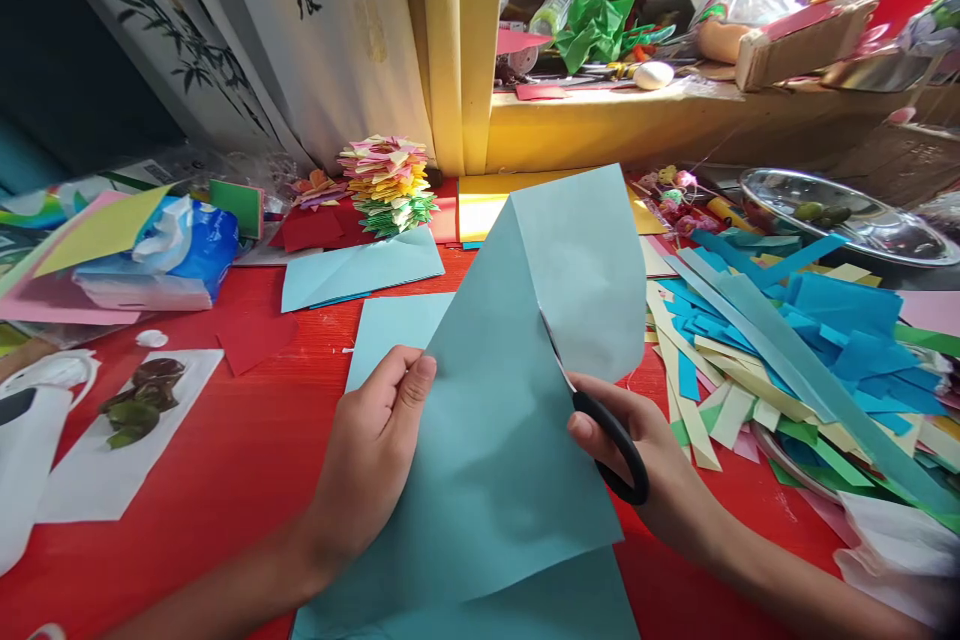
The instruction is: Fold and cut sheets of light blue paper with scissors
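Blue tissue pack (196,245) lies at left. Left hand (379,435) pinches the light-blue sheet (495,420) at its left edge, thumb uppermost. Sheet is at centre, partly cut, above more blue paper. Scissors (621,450) sit in the cut; blade opening is hard to judge. Right hand (667,460) grasps their black handle. Paper strips (795,350) lie heaped at right.

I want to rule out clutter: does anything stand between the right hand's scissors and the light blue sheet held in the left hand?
Nothing visible does: the scissors in the right hand meet the light blue sheet directly. The heap of paper strips lies off to the right.
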Motion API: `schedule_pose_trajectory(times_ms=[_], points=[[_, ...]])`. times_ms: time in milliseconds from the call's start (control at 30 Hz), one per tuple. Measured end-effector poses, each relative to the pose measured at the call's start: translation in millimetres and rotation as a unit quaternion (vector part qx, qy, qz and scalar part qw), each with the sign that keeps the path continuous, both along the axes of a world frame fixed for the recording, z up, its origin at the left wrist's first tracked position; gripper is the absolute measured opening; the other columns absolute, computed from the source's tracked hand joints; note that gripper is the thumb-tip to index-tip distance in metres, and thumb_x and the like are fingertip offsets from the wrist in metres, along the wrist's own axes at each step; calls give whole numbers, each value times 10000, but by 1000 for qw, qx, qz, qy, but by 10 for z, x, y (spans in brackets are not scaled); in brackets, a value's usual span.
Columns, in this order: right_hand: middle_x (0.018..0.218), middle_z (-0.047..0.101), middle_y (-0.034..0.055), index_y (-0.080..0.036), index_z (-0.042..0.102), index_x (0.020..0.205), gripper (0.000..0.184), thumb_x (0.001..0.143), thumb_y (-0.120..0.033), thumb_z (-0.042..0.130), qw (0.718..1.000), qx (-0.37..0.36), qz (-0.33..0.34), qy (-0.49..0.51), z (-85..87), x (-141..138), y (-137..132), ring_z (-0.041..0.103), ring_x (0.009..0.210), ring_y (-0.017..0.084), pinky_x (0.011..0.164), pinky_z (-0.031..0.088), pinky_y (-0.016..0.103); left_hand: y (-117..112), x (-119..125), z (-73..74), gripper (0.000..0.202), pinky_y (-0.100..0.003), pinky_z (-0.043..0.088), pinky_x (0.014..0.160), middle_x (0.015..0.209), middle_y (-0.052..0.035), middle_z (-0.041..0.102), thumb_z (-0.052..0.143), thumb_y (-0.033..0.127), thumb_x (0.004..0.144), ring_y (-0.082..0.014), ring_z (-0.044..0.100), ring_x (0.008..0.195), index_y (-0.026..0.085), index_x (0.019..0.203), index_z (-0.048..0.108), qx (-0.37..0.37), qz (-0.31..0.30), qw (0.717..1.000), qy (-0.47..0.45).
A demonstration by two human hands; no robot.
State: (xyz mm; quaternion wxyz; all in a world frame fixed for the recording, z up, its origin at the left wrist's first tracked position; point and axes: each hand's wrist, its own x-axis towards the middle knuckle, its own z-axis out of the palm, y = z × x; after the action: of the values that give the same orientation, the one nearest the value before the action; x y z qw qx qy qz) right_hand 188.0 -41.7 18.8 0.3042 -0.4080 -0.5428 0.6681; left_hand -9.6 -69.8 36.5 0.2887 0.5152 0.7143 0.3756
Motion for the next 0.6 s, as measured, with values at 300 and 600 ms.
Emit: schedule_pose_trajectory(times_ms=[300, 600], points=[[649, 397, -23, -226, 592, 844, 238, 698, -406, 645, 999, -44, -12, 16, 53, -24, 21, 358, 595, 91, 471, 297, 174, -16, 6, -17, 343, -192, 237, 428, 578, 42, 265, 385, 530, 816, -95, 273, 517, 215, 687, 431, -20, -11, 999, -33], [654, 470, -10, -214, 618, 828, 274, 648, -409, 684, 997, -59, -31, 25, 120, -34, 25, 403, 586, 97, 448, 309, 169, -55, 33, -28, 347, -196, 229, 434, 586, 44, 270, 376, 544, 815, -94, 280, 522, 223, 694, 425, -35, -24, 998, -41]])
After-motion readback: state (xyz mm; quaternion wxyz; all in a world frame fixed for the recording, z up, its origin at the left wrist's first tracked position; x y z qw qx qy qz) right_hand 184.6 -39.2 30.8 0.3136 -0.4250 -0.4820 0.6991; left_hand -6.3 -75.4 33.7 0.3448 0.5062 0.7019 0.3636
